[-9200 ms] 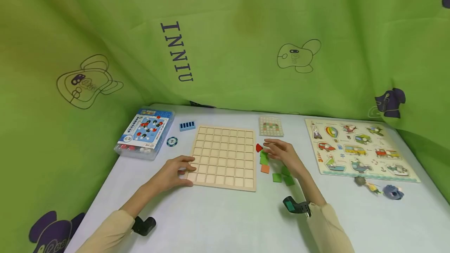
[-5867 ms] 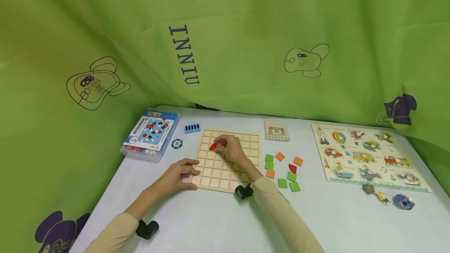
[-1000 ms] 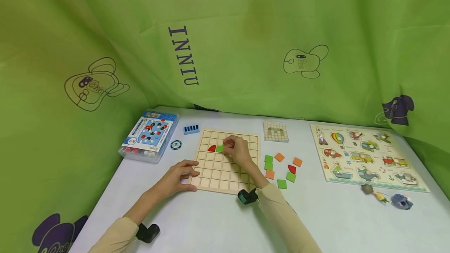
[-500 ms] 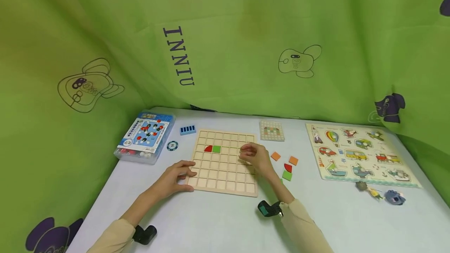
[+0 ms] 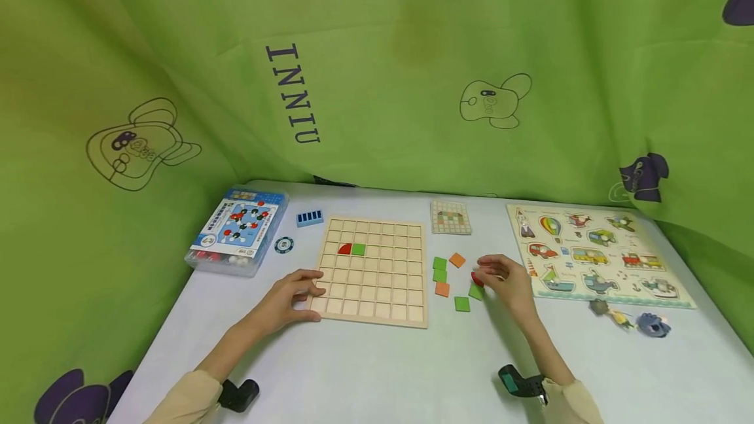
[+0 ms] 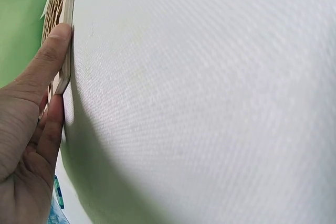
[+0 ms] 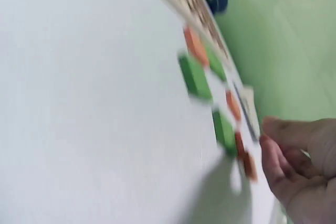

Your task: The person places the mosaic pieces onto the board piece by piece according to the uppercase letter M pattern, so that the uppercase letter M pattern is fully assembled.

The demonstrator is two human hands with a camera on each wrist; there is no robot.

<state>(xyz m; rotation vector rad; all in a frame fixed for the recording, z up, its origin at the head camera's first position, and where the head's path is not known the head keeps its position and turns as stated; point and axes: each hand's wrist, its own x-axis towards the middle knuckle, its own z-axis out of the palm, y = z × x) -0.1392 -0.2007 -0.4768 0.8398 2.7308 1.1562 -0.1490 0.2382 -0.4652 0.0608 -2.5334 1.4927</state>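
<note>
Tile (image 5: 476,279), red, beside the empty right grip (image 5: 509,281), seemed light, stiff, best pinched by edges; left grip (image 5: 285,298) held board (image 5: 377,277).

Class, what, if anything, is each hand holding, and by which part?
The left hand grips the wooden grid board by its near left corner. The right hand, close to a red piece, holds nothing visible.

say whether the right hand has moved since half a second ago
Yes: in the head view the right hand has moved rightward, from over the grid board to the loose red piece.
</note>
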